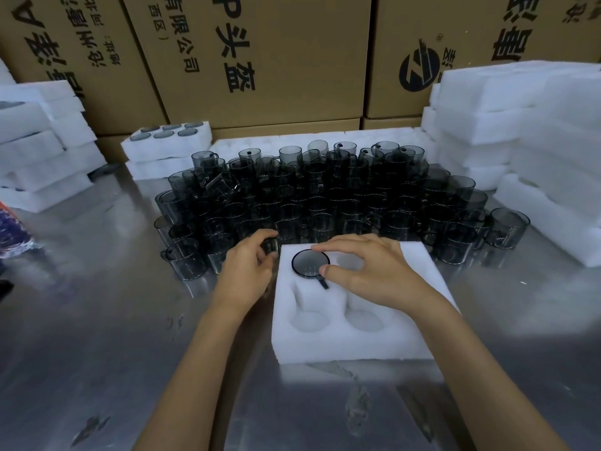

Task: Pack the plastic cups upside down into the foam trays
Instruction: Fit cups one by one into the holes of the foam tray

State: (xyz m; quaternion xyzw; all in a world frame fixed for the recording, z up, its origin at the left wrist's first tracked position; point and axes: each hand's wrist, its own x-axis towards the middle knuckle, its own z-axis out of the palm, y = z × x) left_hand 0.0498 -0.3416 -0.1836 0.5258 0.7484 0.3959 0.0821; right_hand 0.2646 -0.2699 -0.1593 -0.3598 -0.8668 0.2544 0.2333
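**One cup seated, second one in the left hand**

Right hand sits on the foam tray at frame centre, thumb and fingers curled round the rim of the seated cup. That cup is upside down in the tray's upper-left pocket, base up, handle pointing toward the lower right. Left hand, just left of the tray, has its fingers curled round another cup at the near edge of the pile (mostly hidden by my fingers, so I can't tell how it's tilted).

Tray's two near pockets are unfilled; the upper-right one is partly under my right hand.

Loose cups, smoky grey with handles, stand packed together across mid-frame on the metal table, just behind the tray.

Filled tray at upper left shows six cup bases, stacked on another tray. Foam stacks at right and at far left. Cardboard boxes with printed lettering across the top of the frame.
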